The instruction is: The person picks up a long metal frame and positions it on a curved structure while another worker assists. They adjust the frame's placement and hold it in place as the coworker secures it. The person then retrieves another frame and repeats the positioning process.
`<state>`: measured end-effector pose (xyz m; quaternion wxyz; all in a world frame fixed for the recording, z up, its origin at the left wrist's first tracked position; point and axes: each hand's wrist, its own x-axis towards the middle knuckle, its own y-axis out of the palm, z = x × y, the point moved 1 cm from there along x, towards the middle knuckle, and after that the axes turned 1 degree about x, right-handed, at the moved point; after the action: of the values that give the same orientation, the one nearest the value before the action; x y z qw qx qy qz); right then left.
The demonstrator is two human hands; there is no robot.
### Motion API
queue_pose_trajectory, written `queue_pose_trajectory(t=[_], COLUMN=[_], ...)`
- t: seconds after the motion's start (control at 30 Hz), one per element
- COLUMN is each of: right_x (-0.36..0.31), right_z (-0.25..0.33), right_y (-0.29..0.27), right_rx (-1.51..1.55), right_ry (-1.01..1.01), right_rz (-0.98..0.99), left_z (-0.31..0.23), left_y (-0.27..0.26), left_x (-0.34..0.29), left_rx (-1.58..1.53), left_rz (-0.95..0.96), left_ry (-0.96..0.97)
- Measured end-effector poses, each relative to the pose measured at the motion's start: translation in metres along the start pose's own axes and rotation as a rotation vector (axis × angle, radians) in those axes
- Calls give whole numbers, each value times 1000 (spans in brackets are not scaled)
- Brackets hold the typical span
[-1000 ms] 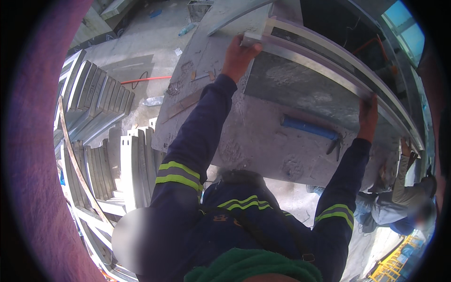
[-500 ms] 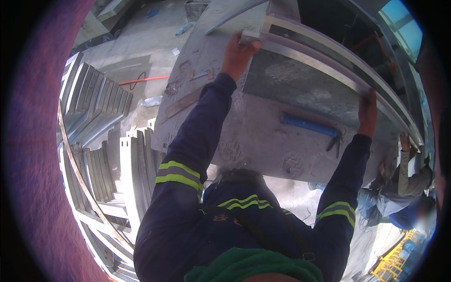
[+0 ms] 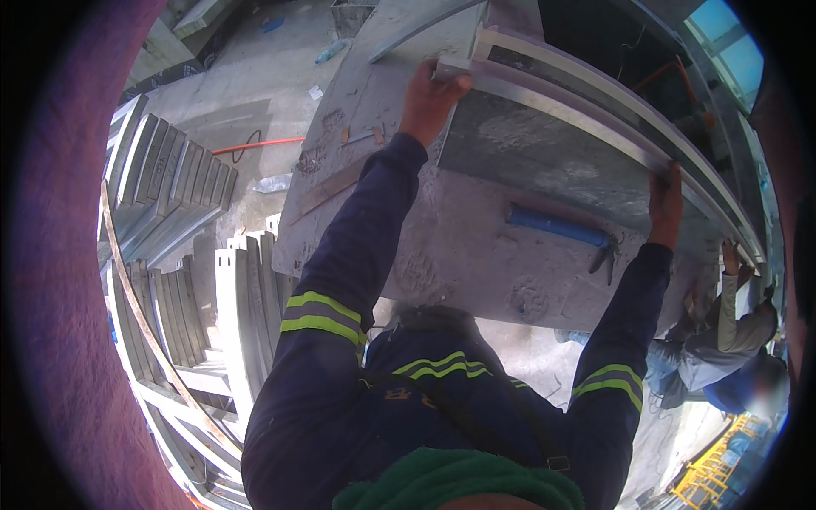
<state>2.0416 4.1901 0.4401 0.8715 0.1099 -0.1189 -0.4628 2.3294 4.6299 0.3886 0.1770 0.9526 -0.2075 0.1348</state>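
Observation:
A long grey slab (image 3: 544, 144) with a pale strip (image 3: 578, 119) along its far edge stands on a rough, dusty work surface (image 3: 476, 263). At the slab's left end, my left hand (image 3: 427, 102) is closed round a small light-grey block (image 3: 453, 65); I cannot tell whether that block is part of the strip. Farther right, my right hand (image 3: 665, 204) grips the slab's upper edge, its fingertips hidden behind it. Between my arms, a blue caulking gun (image 3: 557, 226) lies on the surface, its dark handle toward my right forearm.
A co-worker (image 3: 731, 331) at the right has a hand raised to the far end of the strip. Stacked grey slabs (image 3: 170, 161) and upright pale pieces (image 3: 234, 297) stand at the left. An orange hose (image 3: 263, 144) and a bottle (image 3: 330, 52) lie on the floor.
My hands keep their places on the block and slab edge. The co-worker's arm and head have shifted slightly. Otherwise the view has moved only a little.

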Motion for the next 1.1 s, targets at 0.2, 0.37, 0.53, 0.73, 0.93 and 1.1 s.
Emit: queue_pose_trajectory(t=[0.2, 0.37, 0.53, 0.73, 0.93, 1.1], right_x=[1, 5, -3, -107, -297, -439], right_z=[-2, -7, -9, -31, -116, -171], right_y=[-1, -7, -13, -2, -25, -73], right_rx=[45, 43, 47, -102, -291, -508], right_ry=[-11, -6, 38, 138, 453, 562], right_rz=[0, 8, -13, 77, 105, 155], left_z=[0, 1, 5, 1, -7, -1], left_y=[1, 4, 3, 6, 8, 6], left_x=[-1, -1, 1, 1, -5, -4], left_rx=[12, 86, 151, 354, 392, 453], left_rz=[-8, -48, -44, -87, -94, -128], left_ry=[0, 18, 42, 88, 79, 194])
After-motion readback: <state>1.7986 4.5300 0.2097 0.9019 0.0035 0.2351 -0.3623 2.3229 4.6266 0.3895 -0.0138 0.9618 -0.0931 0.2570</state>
